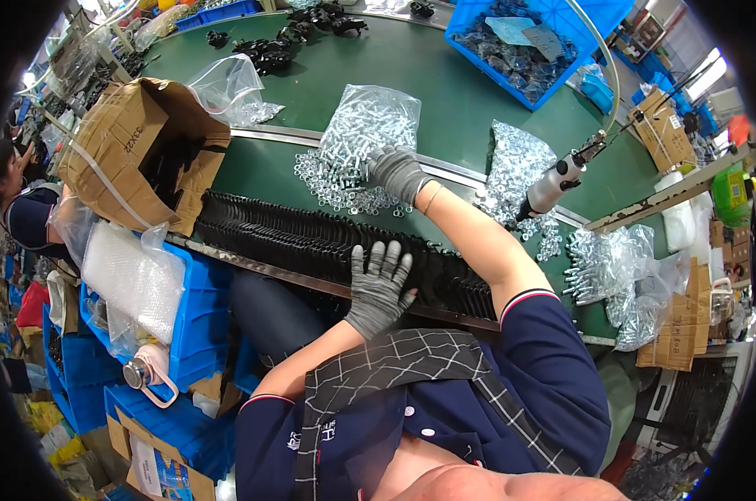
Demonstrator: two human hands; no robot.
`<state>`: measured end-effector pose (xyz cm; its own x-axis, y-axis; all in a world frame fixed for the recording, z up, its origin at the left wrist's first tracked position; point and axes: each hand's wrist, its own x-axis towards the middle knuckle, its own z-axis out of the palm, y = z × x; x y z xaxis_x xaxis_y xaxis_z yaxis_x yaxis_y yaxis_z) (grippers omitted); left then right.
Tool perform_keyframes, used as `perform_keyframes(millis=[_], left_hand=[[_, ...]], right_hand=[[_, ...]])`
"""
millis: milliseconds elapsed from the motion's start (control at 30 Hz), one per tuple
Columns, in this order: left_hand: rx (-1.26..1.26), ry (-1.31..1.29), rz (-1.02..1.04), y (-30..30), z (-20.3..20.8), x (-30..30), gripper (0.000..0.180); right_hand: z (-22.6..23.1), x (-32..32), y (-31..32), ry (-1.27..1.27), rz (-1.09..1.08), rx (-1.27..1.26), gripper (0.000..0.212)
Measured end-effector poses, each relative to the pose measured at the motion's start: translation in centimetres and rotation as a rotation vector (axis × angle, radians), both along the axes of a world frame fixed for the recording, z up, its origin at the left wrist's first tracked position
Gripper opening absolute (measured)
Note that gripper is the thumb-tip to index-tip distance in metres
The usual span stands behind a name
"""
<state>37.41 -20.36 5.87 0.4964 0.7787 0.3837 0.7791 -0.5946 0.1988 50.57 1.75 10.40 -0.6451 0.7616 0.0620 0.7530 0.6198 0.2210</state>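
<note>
My left hand (380, 288), in a grey striped glove, lies with its fingers spread on a long row of thin black parts (303, 242) packed side by side along the table's near edge. My right hand (399, 174), gloved alike, reaches forward to a heap of small silvery metal pieces (342, 179). Its fingers are bent down at the heap's right side, and whatever is between them is hidden. The heap spills from a clear plastic bag (372, 117) just beyond that hand. Ring-shaped pieces (382, 203) lie loose at its near side.
A grey power screwdriver (557, 185) hangs at the right over another bag of metal pieces (515, 159). Bolts (591, 263) fill a further bag. An open cardboard box (115, 150) stands at the left; a tilted blue bin (520, 79) sits at the far right of the green table (411, 58).
</note>
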Motion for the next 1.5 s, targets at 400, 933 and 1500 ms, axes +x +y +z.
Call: perform_keyframes(millis=[400, 933, 1500], left_hand=[[-0.017, 0.021, -0.018, 0.8, -0.6, -0.3, 0.081], [-0.038, 0.047, -0.229, 0.3, -0.5, 3.4, 0.071], [0.001, 0.013, -0.292, -1.1, 0.0, 6.7, 0.067]], right_hand=[[1.2, 6.2, -3.0, 0.471, -0.178, -0.269, 0.01], [0.6, 10.0, -7.4, 0.095, -0.019, -0.256, 0.016], [-0.3, 11.4, -7.6, 0.024, -0.204, -0.272, 0.016]])
